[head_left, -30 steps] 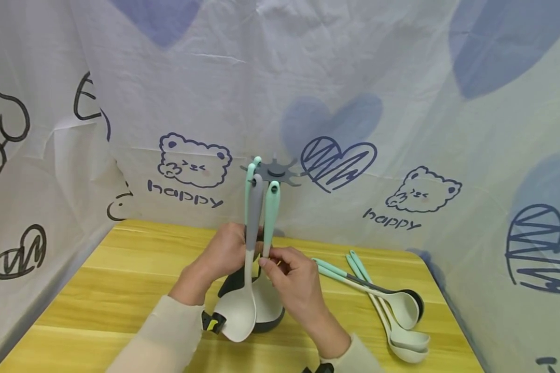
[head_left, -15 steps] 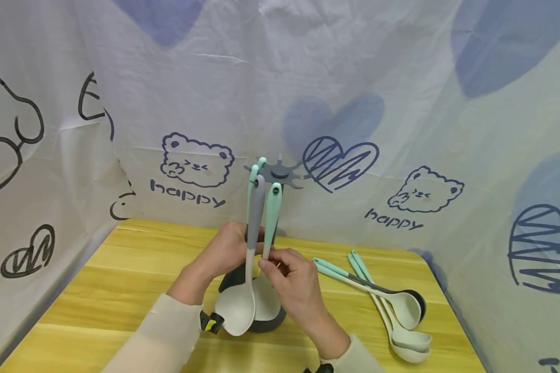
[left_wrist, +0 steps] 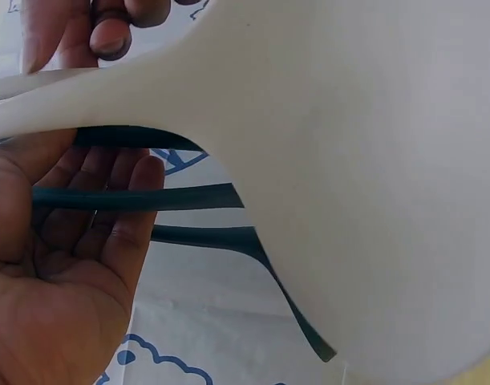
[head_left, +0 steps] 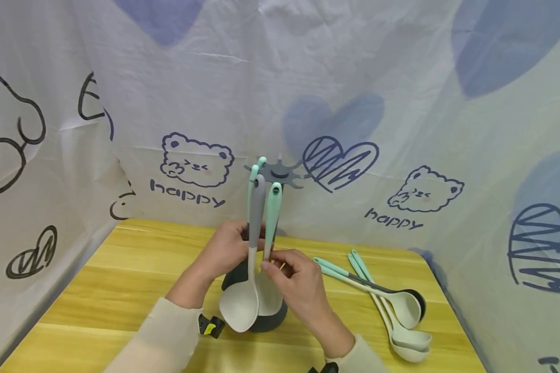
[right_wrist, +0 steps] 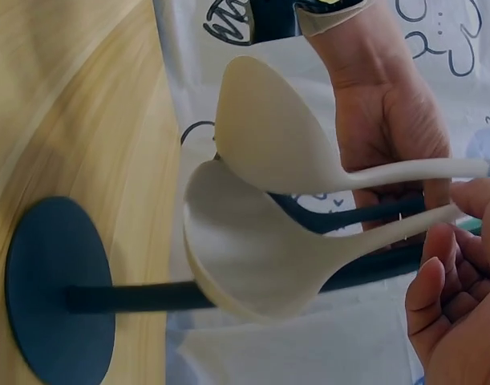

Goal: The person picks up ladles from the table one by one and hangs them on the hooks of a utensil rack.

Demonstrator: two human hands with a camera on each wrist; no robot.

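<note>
A dark utensil stand (right_wrist: 140, 297) with a spoked top stands upright on the table. My left hand (left_wrist: 76, 265) curls its fingers round the stand's pole among dark utensil stems; the contact is partly hidden. My right hand (head_left: 298, 280) pinches the white stem of a mint-handled ladle (head_left: 271, 217) between thumb and fingers. That ladle's handle top lies at the front of the spokes; whether it is hooked there I cannot tell. In front of my left hand, a grey-handled ladle (head_left: 255, 212) hangs from the stand, its white bowl downward. Mint-handled utensils (head_left: 252, 178) hang behind it.
Several mint-handled ladles (head_left: 408, 311) lie crossed on the wooden table (head_left: 98, 290) at the right. A printed cloth (head_left: 261, 77) with bears and hearts stands behind and at both sides.
The grey-handled ladle's bowl has swung slightly up and to the right, closer over the other ladle. My right hand keeps its pinch, and both hands stay nearly in place.
</note>
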